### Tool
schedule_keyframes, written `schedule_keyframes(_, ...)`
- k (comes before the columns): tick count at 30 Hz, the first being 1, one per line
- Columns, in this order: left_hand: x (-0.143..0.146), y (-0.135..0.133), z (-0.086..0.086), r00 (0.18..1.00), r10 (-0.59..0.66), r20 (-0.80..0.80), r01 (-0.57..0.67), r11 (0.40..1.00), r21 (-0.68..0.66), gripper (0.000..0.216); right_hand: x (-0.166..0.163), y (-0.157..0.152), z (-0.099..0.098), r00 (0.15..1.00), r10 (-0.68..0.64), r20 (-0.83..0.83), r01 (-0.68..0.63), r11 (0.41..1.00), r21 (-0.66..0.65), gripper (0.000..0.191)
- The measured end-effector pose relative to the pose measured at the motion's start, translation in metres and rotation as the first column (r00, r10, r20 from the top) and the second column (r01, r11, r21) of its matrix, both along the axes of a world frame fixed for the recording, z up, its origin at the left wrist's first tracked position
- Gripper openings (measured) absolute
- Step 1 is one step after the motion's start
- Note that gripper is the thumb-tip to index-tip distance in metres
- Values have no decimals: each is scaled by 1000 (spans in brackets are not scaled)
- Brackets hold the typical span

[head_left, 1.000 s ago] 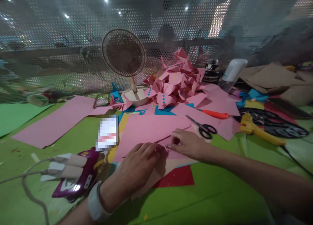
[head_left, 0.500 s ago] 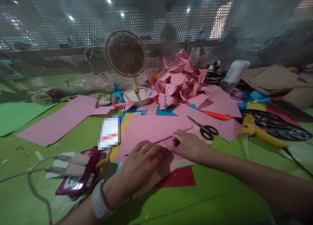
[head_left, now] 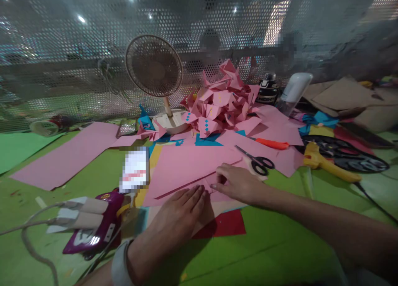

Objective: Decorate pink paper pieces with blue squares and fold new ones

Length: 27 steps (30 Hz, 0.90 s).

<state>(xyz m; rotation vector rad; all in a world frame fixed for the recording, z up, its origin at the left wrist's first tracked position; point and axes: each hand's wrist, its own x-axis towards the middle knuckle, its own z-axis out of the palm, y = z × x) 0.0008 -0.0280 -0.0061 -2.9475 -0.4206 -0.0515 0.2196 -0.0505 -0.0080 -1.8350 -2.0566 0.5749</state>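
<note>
My left hand (head_left: 177, 219) lies flat with fingers stretched out, pressing on a pink paper sheet (head_left: 189, 167) on the green table (head_left: 248, 253). Just to its right, my right hand (head_left: 238, 183) rests on the same sheet, its fingertips pinched at a folded edge of the paper. A red sheet (head_left: 224, 226) and other coloured sheets lie under the pink one. Black-handled scissors (head_left: 256, 160) lie just beyond my right hand.
A small desk fan (head_left: 155, 76) and a heap of folded pink paper pieces (head_left: 222, 103) stand at the back. A phone (head_left: 134, 169), a purple power strip with plugs (head_left: 93, 223), an orange cutter (head_left: 272, 144), a yellow glue gun (head_left: 326, 165) and bottles (head_left: 294, 91) surround the sheets.
My left hand has slid back toward me and flattened, fingers stretched out on the pink sheet. A raised fold line shows in the paper. My right hand has stayed put.
</note>
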Motion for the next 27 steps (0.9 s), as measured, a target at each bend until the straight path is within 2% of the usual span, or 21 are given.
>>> schedule_keyframes(5,-2,2,-1,1000,11,-10,-11,999,-37,48,1,-1,2,1000,14,-22,-14,1000,3,21)
schedule_keyframes(12,-2,3,-3,999,13,-41,-16,998,-58,46,-2,-2,2,1000,-11,-3,11,1000,0,30)
schedule_keyframes(18,0,2,-2,998,30,-47,-34,996,-85,49,-1,0,2,1000,25,1,-25,1000,7,30)
schedule_keyframes(27,1,2,-3,1000,24,-19,-25,998,-58,42,-2,14,7,996,72,49,-67,992,-104,34)
